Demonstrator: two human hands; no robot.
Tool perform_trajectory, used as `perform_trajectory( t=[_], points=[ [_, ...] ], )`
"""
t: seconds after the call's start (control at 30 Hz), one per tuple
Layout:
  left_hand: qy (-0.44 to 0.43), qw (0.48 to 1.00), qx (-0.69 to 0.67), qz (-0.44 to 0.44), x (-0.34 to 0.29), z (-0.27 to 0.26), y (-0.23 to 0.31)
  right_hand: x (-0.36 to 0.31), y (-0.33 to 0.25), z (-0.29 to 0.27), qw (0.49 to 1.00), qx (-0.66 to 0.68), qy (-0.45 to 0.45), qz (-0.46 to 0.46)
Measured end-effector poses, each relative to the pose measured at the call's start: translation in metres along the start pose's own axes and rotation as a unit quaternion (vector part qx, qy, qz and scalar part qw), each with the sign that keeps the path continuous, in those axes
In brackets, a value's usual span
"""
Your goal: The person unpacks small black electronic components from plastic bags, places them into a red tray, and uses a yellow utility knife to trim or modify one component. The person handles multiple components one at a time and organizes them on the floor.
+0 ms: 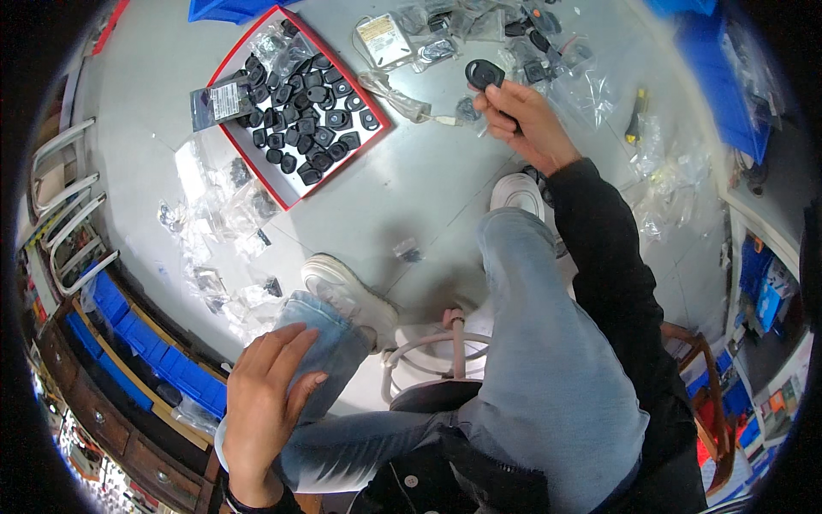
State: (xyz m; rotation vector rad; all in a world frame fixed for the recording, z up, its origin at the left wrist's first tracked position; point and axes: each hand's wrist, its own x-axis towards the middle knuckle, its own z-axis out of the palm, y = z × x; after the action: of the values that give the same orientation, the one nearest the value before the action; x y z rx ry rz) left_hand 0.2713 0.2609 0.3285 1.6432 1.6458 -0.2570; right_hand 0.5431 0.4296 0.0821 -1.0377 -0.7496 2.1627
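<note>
My right hand (535,124) reaches out above the floor at the upper right and pinches a black oval fob-like plastic piece (483,74) between thumb and fingers. A hole shows near one end of the piece. On my left knee rests my left hand (265,398), fingers stretched out, holding nothing. To the left of the held piece, a shallow white box with a red rim (276,182) contains many similar small black pieces (308,107). A dark packet with a white label (224,101) lies across the box's left edge.
Small plastic bags (591,94) with dark parts lie at the upper right, near a white labelled square device (384,40) and a cable (398,98). More clear bags (231,201) lie left. Blue bins (163,343) line the left; a yellow-black cutter (636,116) lies right.
</note>
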Motion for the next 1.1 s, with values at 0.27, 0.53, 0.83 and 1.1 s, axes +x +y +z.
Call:
perform_trajectory(
  t=[0.27,0.53,0.83,1.1],
  points=[
    [0.047,0.999,-0.018,0.006,-0.005,-0.008,0.012,-0.05,-0.057,0.081,0.971,-0.226,-0.019,-0.072],
    [0.15,0.747,-0.646,0.044,-0.012,-0.02,0.033,-0.096,-0.105,0.189,0.591,-0.553,-0.103,-0.578],
    [0.242,0.637,-0.719,0.136,-0.028,-0.019,0.047,-0.153,-0.12,0.234,0.852,-0.386,-0.088,-0.343],
    [0.245,0.652,-0.701,0.152,-0.032,-0.022,0.05,-0.161,-0.118,0.244,0.955,-0.228,-0.086,-0.171]
  ],
)
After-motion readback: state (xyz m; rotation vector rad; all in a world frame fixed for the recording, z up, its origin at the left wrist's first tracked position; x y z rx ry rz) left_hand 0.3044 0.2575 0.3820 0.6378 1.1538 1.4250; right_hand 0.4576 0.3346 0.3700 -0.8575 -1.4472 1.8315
